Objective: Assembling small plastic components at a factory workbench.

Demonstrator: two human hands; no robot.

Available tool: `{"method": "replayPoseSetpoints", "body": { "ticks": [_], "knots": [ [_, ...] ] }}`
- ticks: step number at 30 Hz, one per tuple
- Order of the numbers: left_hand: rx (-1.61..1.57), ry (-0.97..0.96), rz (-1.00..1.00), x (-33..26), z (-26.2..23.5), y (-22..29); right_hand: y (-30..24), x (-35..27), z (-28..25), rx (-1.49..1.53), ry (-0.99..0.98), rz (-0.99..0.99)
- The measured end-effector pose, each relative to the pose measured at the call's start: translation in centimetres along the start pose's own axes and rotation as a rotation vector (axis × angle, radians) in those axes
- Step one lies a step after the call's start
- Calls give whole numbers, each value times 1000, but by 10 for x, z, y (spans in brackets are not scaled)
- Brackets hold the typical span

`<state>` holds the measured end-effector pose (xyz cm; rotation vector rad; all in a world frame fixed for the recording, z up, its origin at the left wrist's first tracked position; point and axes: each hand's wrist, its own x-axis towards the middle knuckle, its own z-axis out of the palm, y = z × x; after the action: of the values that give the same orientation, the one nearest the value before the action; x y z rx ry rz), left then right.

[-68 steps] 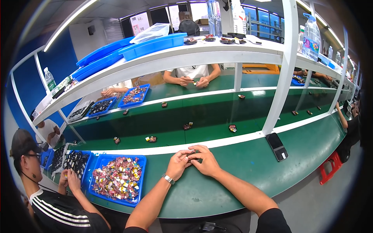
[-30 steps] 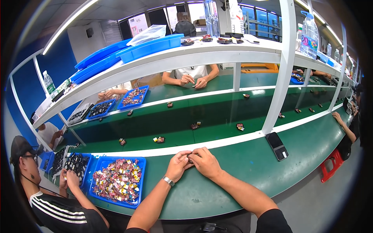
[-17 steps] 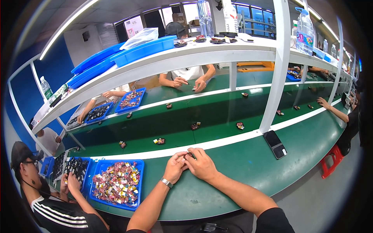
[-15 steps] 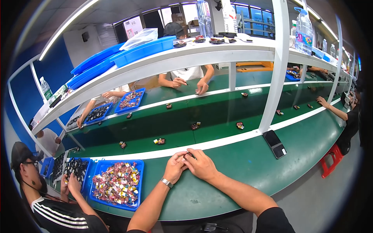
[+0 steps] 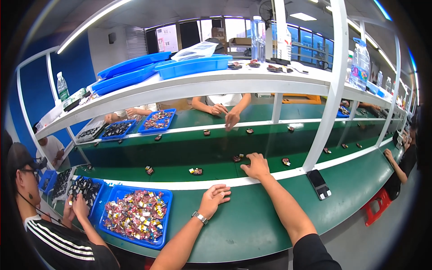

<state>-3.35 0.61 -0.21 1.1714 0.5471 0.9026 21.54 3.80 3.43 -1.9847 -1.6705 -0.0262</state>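
Note:
My right hand (image 5: 256, 167) reaches over the white strip onto the green belt (image 5: 211, 155), its fingers apart. Just left of its fingertips lies a small dark part with a reddish piece (image 5: 237, 158). Something dark shows under the thumb, too small to make out. My left hand (image 5: 215, 200), with a metal watch (image 5: 200, 218) at the wrist, hovers over the green worktop (image 5: 243, 220), fingers loosely stretched and nothing visible in them. To its left sits a blue tray (image 5: 167, 216) heaped with small reddish parts bearing white and yellow tags (image 5: 135, 213).
A phone (image 5: 318, 184) lies on the worktop beside a white post (image 5: 330, 103). Similar parts (image 5: 195, 171) dot the belt. At left, a co-worker (image 5: 49, 225) handles black pieces over another blue tray (image 5: 87, 193). Overhead runs a shelf (image 5: 198, 85) with trays and bottles. A red stool (image 5: 377, 208) stands right.
My hands, together on a small dark thing before, have parted. The right moved forward onto the belt and opened; the left stayed over the worktop. The view has shifted slightly.

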Motion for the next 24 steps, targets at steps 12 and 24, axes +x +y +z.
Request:
{"method": "replayPoseSetpoints", "body": {
  "ticks": [12, 24],
  "knots": [
    [37, -86, -28, 6, 6, -2, 27, 52, 8, 94, -175, -175],
    [-149, -71, -99, -8, 16, 3, -80, -121, -18, 240, 230, -278]
  ]
}}
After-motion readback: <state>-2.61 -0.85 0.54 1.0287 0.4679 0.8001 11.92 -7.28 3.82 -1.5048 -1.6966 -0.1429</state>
